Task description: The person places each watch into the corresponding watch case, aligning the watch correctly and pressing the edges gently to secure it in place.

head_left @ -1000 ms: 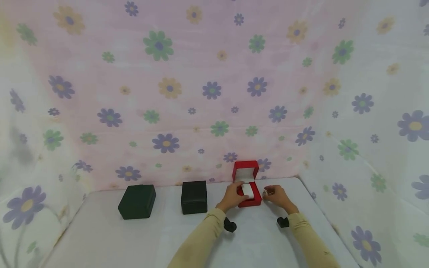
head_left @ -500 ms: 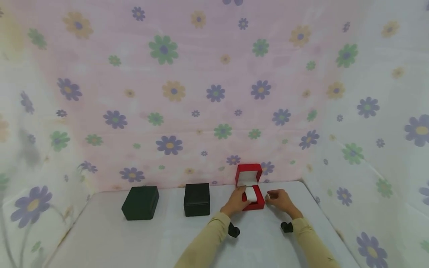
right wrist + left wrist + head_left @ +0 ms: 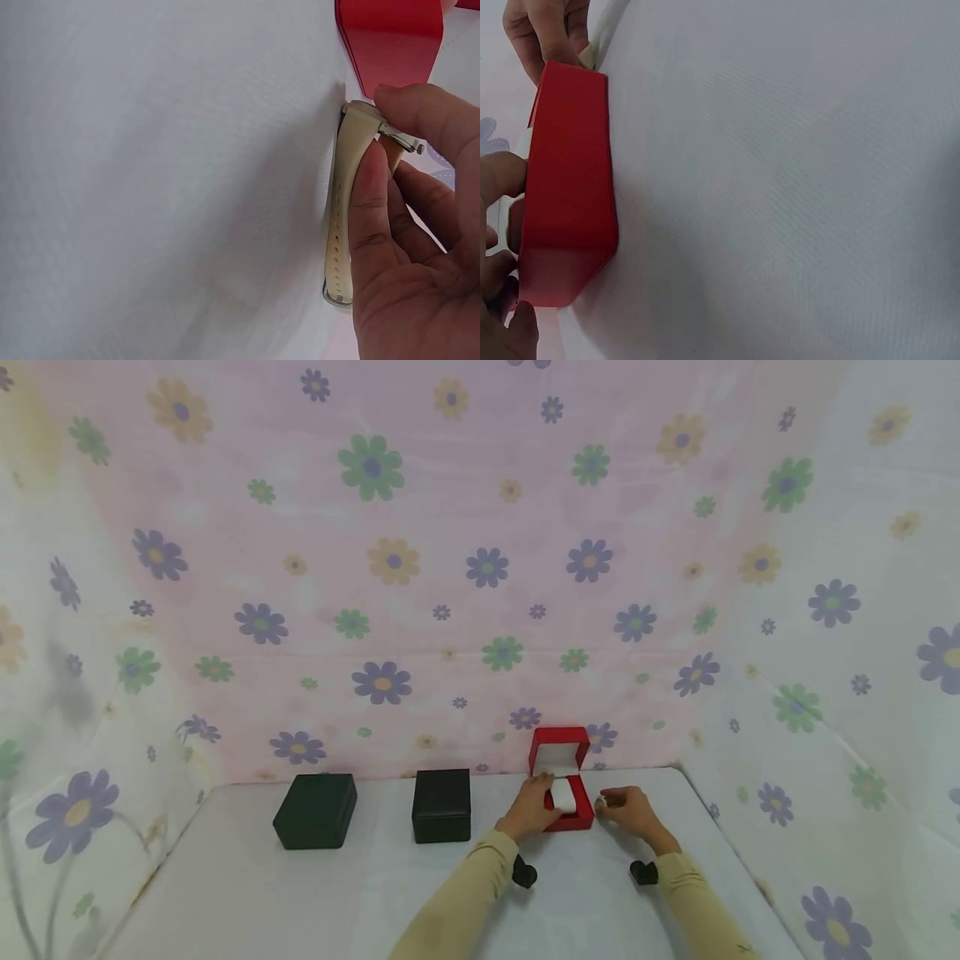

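Right hand [image 3: 628, 810] is pinching a cream-strapped wristwatch [image 3: 343, 184] just off the open red square box's [image 3: 577, 823] 3 o'clock; left hand [image 3: 529, 808] is gripping its white soft-looking cushion [image 3: 563, 797]. Suggest keeping pinch light.

Three views: one high and wide, two low and close.
The head camera looks forward and down from the person's side, far enough back to take in the surface [image 3: 315, 902], the green box [image 3: 315, 811], the black box [image 3: 441, 806], the red box [image 3: 580, 802] and the flowered wall [image 3: 457, 527]. The left wrist camera looks from low and near, its picture turned sideways, at the red box's outer sides, with the left fingers [image 3: 501, 176] along its left edge. The right wrist camera, also near and sideways, faces the watch [image 3: 343, 184] and right fingers [image 3: 370, 225]. All three share the red box and right fingers.
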Motion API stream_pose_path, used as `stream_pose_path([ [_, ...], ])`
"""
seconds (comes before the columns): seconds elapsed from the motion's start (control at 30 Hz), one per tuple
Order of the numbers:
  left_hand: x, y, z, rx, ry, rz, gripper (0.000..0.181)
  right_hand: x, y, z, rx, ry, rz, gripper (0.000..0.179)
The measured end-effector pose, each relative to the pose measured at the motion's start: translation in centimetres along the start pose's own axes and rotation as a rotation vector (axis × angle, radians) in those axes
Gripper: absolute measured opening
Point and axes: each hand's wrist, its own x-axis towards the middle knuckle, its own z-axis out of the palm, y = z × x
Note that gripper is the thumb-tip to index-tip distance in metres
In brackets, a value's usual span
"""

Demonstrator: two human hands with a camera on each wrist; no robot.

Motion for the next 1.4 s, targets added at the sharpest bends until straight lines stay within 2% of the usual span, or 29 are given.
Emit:
stream_pose_path([
  [0.1,0.1,0.0,0.0,0.017,-0.026,-0.013,0.065,-0.1,0.0,-0.1,0.003,0.000,0.002,0.038],
  [0.4,0.1,1.0,-0.7,0.019,-0.017,-0.052,0.063,-0.1,-0.3,-0.1,0.012,-0.011,0.003,0.041],
  [0.53,0.1,1.0,-0.7,-0.025,0.018,-0.052,0.066,-0.2,-0.4,0.0,0.019,0.000,0.008,0.039],
  [0.63,0.2,0.9,-0.6,-0.065,0.039,-0.077,0.070,-0.3,-0.4,0.0,0.022,0.000,0.009,0.040],
  [0.73,0.3,0.8,-0.6,-0.087,0.025,-0.107,0.071,-0.4,-0.3,0.0,0.024,-0.001,0.024,0.040],
  [0.97,0.7,0.8,-0.4,-0.040,-0.035,-0.093,0.064,-0.5,-0.2,-0.1,0.003,0.008,-0.021,0.038],
  [1.03,0.7,0.8,-0.3,-0.044,-0.025,-0.097,0.062,-0.6,-0.3,-0.1,0.002,0.012,-0.028,0.038],
  [1.27,0.6,0.8,-0.4,-0.161,0.061,-0.114,0.064,-1.2,-0.9,0.1,0.005,0.037,-0.069,0.039],
  [1.4,0.6,1.0,-0.6,-0.174,0.070,-0.078,0.064,-1.3,-0.8,0.2,0.023,0.065,-0.073,0.038],
])
